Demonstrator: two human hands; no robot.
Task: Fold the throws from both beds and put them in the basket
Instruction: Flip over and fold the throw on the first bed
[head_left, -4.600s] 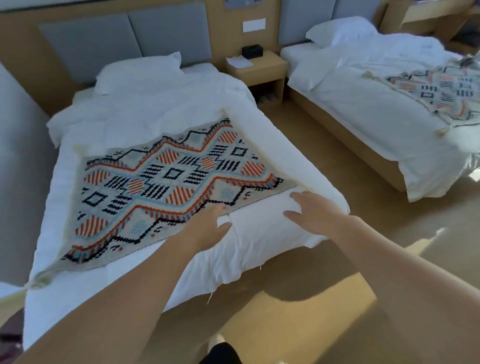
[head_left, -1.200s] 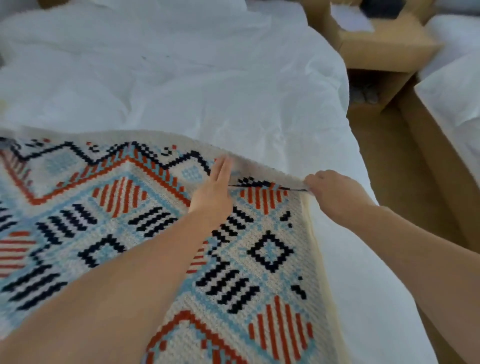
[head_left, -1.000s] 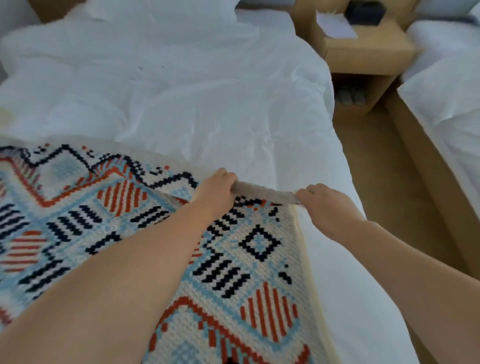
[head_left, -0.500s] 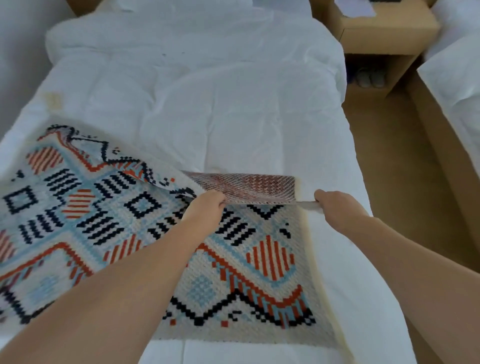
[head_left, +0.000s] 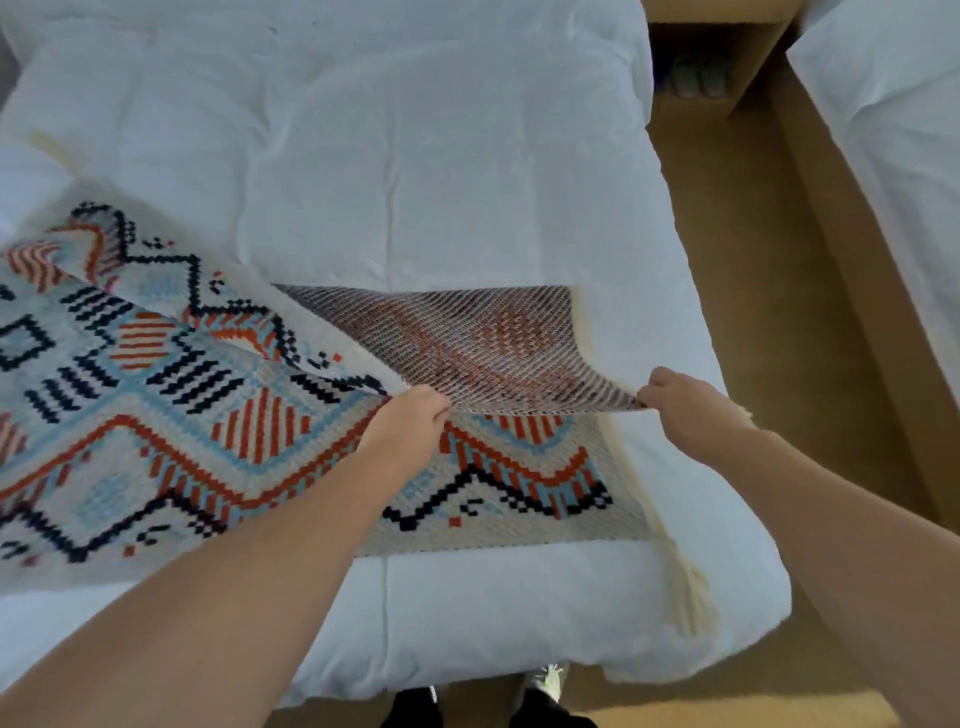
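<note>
Since half a second ago, the lifted far edge of the throw (head_left: 156, 415) has come further toward the person, baring more of its brownish underside. The throw lies on the white bed (head_left: 415, 156), its right end doubled over. The left grip (head_left: 410, 431) and right grip (head_left: 685, 405) each clench that edge. A neat fold likely needs the edge kept taut and level, then laid flush on the near edge, corners matched.
</note>
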